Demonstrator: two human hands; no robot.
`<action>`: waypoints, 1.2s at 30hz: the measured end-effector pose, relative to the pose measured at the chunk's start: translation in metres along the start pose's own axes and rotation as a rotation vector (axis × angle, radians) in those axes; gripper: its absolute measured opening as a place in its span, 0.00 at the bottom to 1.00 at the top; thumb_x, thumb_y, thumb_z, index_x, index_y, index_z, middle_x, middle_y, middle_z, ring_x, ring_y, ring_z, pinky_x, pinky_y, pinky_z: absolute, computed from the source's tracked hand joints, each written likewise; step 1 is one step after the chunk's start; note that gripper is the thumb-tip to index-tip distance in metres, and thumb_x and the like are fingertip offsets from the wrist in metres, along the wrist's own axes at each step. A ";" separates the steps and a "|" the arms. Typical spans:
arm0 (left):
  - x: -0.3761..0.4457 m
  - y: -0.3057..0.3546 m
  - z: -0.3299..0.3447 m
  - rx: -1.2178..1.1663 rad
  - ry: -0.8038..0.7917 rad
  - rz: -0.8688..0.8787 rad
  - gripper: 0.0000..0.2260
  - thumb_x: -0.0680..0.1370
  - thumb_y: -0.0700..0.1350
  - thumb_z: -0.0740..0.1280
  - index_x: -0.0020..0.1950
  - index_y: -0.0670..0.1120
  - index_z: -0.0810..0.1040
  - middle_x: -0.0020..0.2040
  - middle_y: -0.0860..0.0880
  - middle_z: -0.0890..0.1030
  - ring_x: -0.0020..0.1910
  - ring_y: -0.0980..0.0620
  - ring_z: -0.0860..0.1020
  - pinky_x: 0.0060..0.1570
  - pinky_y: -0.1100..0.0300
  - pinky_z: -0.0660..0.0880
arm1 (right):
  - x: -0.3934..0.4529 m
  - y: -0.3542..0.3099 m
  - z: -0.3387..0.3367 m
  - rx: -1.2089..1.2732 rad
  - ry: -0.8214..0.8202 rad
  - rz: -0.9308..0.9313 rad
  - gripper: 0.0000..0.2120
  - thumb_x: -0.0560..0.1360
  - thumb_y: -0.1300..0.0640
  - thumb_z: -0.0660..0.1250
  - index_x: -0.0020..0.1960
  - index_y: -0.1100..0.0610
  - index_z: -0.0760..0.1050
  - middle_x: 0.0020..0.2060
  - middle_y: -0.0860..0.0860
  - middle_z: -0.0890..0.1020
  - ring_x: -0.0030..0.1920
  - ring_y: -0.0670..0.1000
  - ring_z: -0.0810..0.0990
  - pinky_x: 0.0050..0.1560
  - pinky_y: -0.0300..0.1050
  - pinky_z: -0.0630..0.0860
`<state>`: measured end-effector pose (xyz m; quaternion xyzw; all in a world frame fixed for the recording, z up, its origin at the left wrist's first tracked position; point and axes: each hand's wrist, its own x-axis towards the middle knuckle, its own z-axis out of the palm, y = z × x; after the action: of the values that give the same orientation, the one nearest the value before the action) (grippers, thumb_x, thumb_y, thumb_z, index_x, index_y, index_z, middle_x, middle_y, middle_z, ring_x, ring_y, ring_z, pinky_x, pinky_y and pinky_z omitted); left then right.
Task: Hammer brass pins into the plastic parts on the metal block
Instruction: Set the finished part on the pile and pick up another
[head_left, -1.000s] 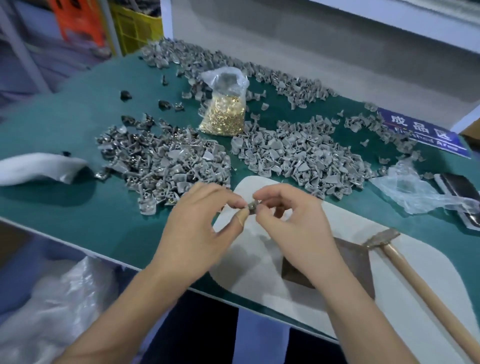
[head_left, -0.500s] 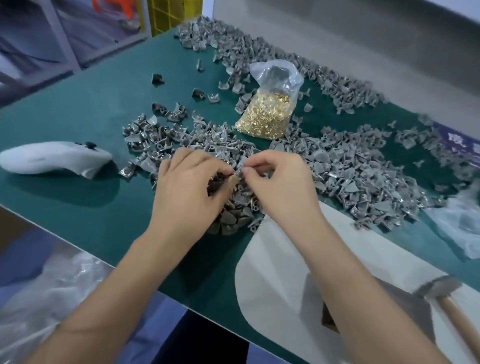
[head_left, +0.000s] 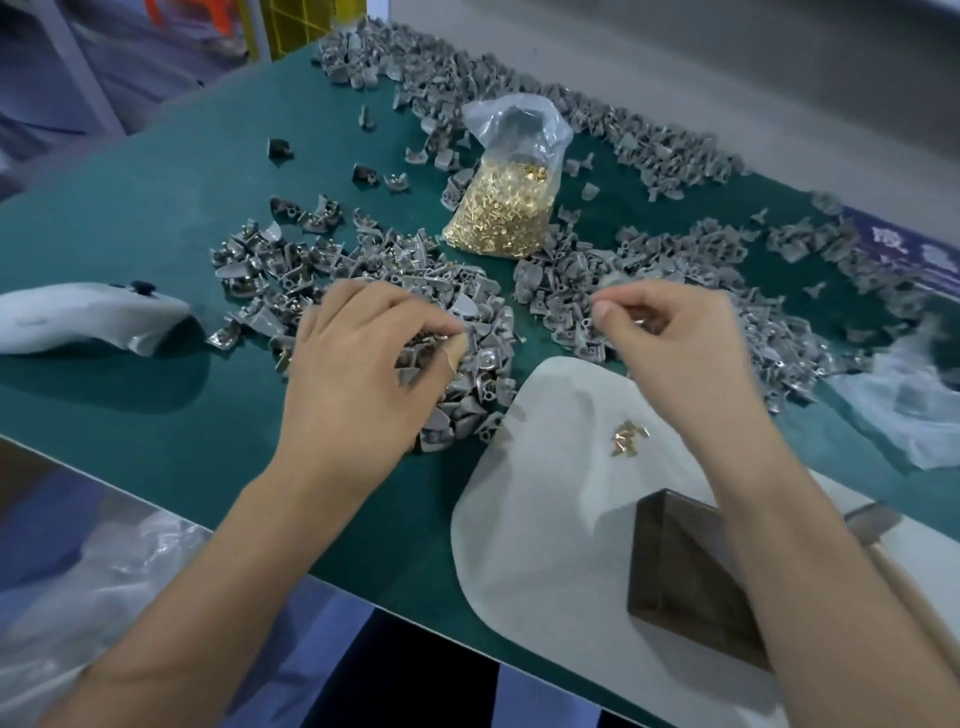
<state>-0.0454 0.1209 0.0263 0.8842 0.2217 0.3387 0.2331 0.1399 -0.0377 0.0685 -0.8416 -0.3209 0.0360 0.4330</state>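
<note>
My left hand is low over the left pile of grey plastic parts; its fingers and taped thumb pinch a plastic part. My right hand hovers over the right pile of parts, thumb and forefinger pinched, with brass pins glinting in its curled fingers. A few loose brass pins lie on the white pad. The dark metal block sits on that pad, partly behind my right forearm. The hammer lies to its right.
A clear bag of brass pins stands between the piles. More grey parts line the far table edge. A white object lies at the left, crumpled plastic film and a blue label at the right.
My hands held one part together; now they have separated, the left dropping to the left pile, the right moving right. The view has shifted left and down.
</note>
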 end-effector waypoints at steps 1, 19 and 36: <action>-0.001 0.006 0.001 -0.037 -0.005 0.036 0.03 0.79 0.47 0.73 0.51 0.50 0.84 0.48 0.54 0.81 0.53 0.49 0.74 0.54 0.53 0.71 | -0.003 0.008 -0.011 0.003 0.015 0.015 0.08 0.79 0.55 0.71 0.45 0.44 0.85 0.39 0.34 0.84 0.37 0.35 0.80 0.35 0.27 0.71; 0.002 0.089 0.075 -0.189 -0.372 0.050 0.05 0.79 0.49 0.69 0.45 0.58 0.78 0.43 0.61 0.78 0.47 0.58 0.74 0.45 0.65 0.69 | -0.031 0.066 -0.051 -0.233 -0.496 -0.007 0.04 0.74 0.60 0.76 0.46 0.52 0.87 0.37 0.44 0.85 0.36 0.41 0.79 0.38 0.32 0.71; 0.066 0.125 0.146 0.012 -0.641 0.389 0.11 0.76 0.58 0.71 0.57 0.60 0.79 0.49 0.62 0.78 0.47 0.65 0.73 0.48 0.57 0.75 | -0.046 0.122 -0.105 0.060 0.113 0.025 0.12 0.76 0.65 0.72 0.48 0.46 0.83 0.43 0.39 0.84 0.46 0.41 0.82 0.49 0.31 0.76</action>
<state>0.1305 0.0195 0.0330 0.9722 -0.0328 0.0817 0.2169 0.2012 -0.1892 0.0325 -0.8328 -0.2843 0.0031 0.4750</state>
